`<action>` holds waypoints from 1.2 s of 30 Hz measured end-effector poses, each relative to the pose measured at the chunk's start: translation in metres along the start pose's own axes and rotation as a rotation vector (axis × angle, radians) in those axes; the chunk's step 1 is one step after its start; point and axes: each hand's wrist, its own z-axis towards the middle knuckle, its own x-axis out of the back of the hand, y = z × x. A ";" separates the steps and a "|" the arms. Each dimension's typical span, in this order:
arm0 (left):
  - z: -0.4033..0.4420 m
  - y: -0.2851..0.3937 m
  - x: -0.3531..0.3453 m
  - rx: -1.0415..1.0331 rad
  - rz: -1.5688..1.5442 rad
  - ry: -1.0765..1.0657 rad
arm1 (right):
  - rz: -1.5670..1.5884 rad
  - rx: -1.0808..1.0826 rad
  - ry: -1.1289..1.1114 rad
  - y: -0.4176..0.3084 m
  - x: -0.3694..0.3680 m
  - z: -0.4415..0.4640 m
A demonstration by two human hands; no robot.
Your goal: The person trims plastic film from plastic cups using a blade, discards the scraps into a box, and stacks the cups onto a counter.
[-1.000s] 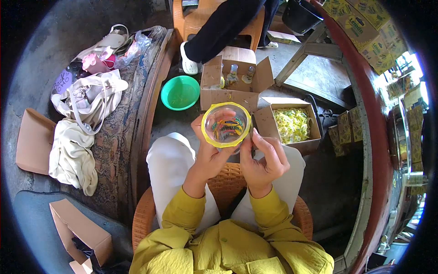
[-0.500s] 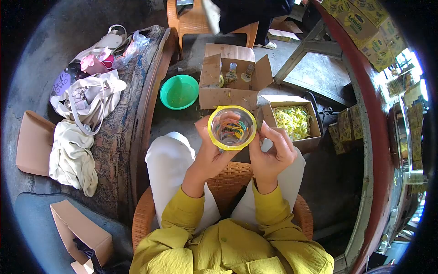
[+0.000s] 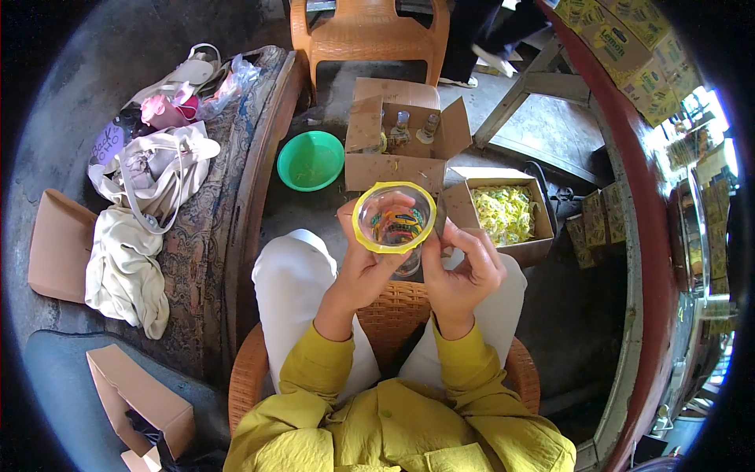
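My left hand (image 3: 355, 271) is wrapped round a clear cup (image 3: 387, 242), its yellow-rimmed mouth tilted up toward me. Colored print shows through its wall. Close to the right side of the rim, my right hand (image 3: 464, 275) pinches a thin, dark, flat knife blade (image 3: 440, 211). Whether the blade touches the rim I cannot tell. Beyond my hands, an opened cardboard box (image 3: 397, 169) holds several similar clear cups. To its right, another carton (image 3: 525, 250) is filled with yellow and whitish strips (image 3: 503, 214).
A green basin (image 3: 311, 161) sits on the floor at left. A patterned bench (image 3: 208, 236) carries bags and cloth. An orange chair (image 3: 370, 39) stands ahead, with a person's legs (image 3: 491, 39) beside it. A red-edged table (image 3: 653, 259) runs along the right.
The cup has tilted and shifted slightly left in my left hand, showing more of its side below the rim. My right hand has moved slightly left and down. The other person has stepped right.
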 end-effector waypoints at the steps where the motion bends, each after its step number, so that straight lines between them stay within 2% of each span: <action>1: 0.000 -0.001 -0.001 -0.002 -0.010 0.002 | -0.002 0.004 0.001 0.000 0.000 0.000; 8: 0.001 0.001 0.000 -0.011 0.064 -0.046 | -0.013 0.021 0.020 0.001 0.000 0.003; 11: -0.001 -0.001 0.000 0.060 -0.009 -0.037 | -0.032 0.023 0.022 0.000 0.000 0.004; 17: -0.001 -0.004 0.005 0.014 0.155 -0.133 | -0.071 0.051 0.025 0.002 0.003 0.008; 25: -0.002 0.007 -0.002 0.087 -0.100 -0.076 | 0.060 -0.057 0.032 0.008 0.006 0.008; 29: -0.003 -0.006 0.002 0.098 -0.298 -0.070 | 0.040 -0.029 0.041 0.003 0.007 0.007; 36: -0.003 0.000 0.002 0.084 -0.174 -0.066 | -0.004 0.045 0.019 -0.002 0.002 0.004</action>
